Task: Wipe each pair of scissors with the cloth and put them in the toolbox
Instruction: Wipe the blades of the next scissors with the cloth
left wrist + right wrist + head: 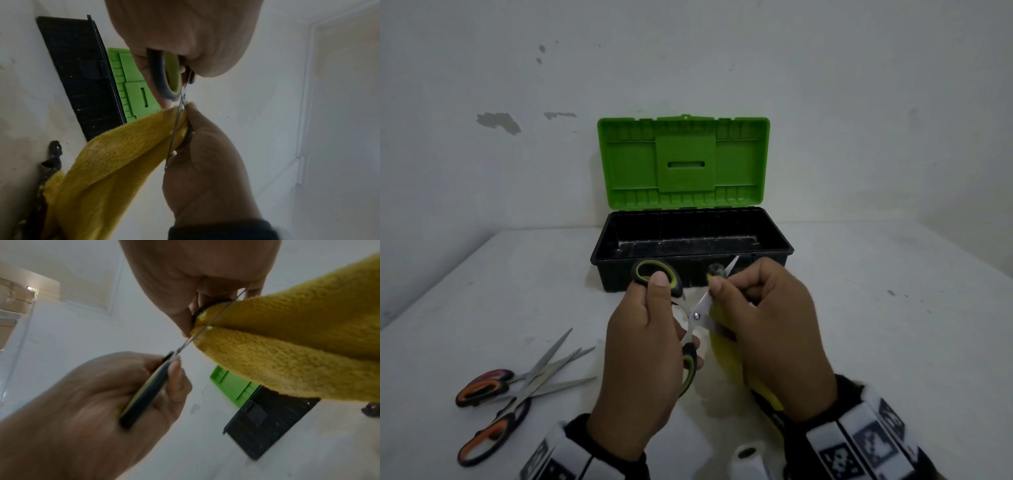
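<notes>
My left hand grips the black-and-green handles of a pair of scissors, held above the table in front of the toolbox. My right hand pinches the yellow cloth folded around the scissors' blade; the blade tip sticks out past the fingers. In the left wrist view the cloth hangs down from the blade. The right wrist view shows the cloth wrapped over the blade. The toolbox stands open, its green lid upright, its black tray looking bare inside.
Two pairs of orange-and-black scissors lie crossed on the white table at the front left. A white wall rises just behind the toolbox. A white cylindrical object sits at the bottom edge near my right wrist.
</notes>
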Demonstrator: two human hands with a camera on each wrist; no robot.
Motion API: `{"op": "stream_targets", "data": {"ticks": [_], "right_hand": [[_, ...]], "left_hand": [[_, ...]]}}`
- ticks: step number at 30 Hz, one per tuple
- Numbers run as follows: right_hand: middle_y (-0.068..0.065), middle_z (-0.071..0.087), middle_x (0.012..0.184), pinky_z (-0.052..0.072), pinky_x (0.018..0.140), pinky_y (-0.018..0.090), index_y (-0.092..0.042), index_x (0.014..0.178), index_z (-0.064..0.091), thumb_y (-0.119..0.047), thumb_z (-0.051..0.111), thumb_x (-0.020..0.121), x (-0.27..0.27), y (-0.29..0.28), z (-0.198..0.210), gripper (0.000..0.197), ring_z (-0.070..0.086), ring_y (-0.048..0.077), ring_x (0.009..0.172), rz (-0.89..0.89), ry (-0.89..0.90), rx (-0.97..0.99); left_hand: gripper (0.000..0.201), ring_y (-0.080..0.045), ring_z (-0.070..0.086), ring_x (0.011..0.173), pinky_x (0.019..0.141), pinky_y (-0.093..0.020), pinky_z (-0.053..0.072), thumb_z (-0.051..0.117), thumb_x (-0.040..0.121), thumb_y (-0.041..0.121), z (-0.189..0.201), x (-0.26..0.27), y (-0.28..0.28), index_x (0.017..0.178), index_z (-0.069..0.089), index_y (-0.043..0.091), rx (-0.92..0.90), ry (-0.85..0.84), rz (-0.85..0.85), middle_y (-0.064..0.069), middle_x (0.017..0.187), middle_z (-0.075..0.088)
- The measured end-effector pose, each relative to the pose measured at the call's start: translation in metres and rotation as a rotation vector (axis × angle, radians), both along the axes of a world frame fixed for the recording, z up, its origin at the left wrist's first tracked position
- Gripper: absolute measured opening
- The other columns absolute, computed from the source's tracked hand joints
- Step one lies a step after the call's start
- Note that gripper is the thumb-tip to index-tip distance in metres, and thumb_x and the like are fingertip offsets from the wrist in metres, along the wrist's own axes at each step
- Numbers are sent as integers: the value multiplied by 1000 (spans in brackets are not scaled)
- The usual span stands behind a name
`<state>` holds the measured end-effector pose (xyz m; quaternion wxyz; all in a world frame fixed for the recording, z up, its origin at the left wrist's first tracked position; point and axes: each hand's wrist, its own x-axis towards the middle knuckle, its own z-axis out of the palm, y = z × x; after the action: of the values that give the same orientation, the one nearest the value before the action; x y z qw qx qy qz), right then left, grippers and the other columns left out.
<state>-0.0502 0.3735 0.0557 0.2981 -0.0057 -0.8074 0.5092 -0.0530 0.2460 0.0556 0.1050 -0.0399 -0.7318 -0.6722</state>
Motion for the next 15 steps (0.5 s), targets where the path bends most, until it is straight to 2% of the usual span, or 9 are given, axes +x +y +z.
{"op": "stream_targets", "data": {"ticks": [2, 4, 5, 7, 8, 11, 15], "right_hand": [[-3, 66, 67, 55, 59, 26, -20, 75, 64, -32, 73, 86, -2, 5, 4, 19, 63, 11, 63, 9, -24, -5], [-5, 66, 67, 54, 59, 21, -22, 75, 63, -31, 73, 86, 1, 1, 5, 18, 62, 10, 64, 88, -67, 36], [-7, 64, 67, 53, 60, 17, -23, 75, 63, -31, 72, 87, 4, -2, 4, 17, 62, 9, 67, 114, -75, 71], [-9, 62, 67, 50, 62, 13, -23, 75, 63, -31, 72, 87, 6, -5, 4, 17, 60, 8, 71, 122, -72, 105], [-7, 62, 65, 50, 60, 14, -22, 74, 63, -31, 73, 86, 5, -3, 4, 18, 60, 8, 68, 117, -71, 89], [-2, 61, 60, 46, 52, 15, -17, 72, 63, -29, 75, 85, -5, 11, 6, 22, 55, 7, 55, 32, -38, 30], [-4, 59, 60, 47, 54, 12, -17, 72, 63, -27, 75, 85, 0, 7, 5, 20, 57, 12, 61, 77, -48, 52]], "left_hand": [[41, -43, 56, 60, 49, -49, 56, 33, 98, 50, -1, -1, 0, 82, 55, 19, 25, -30, 10, -8, 58, 44], [40, -28, 56, 52, 43, -34, 53, 34, 100, 45, 0, -4, -1, 85, 56, 14, 88, -56, 11, -8, 58, 45], [40, -23, 57, 49, 43, -31, 52, 35, 100, 44, 1, -6, -1, 87, 56, 13, 102, -61, 9, -6, 55, 47], [38, -18, 57, 45, 44, -30, 51, 35, 101, 42, 1, -8, -2, 87, 57, 14, 110, -72, 1, 2, 48, 47], [38, -18, 57, 45, 44, -30, 51, 35, 101, 41, 0, -8, -2, 87, 57, 14, 114, -78, -3, 4, 45, 46], [39, -20, 56, 46, 45, -30, 50, 36, 101, 41, -3, -7, -4, 87, 57, 12, 111, -89, -24, 2, 46, 43], [41, -18, 57, 45, 45, -30, 50, 36, 101, 42, -4, -6, -6, 88, 58, 10, 104, -97, -35, 0, 48, 45]]}}
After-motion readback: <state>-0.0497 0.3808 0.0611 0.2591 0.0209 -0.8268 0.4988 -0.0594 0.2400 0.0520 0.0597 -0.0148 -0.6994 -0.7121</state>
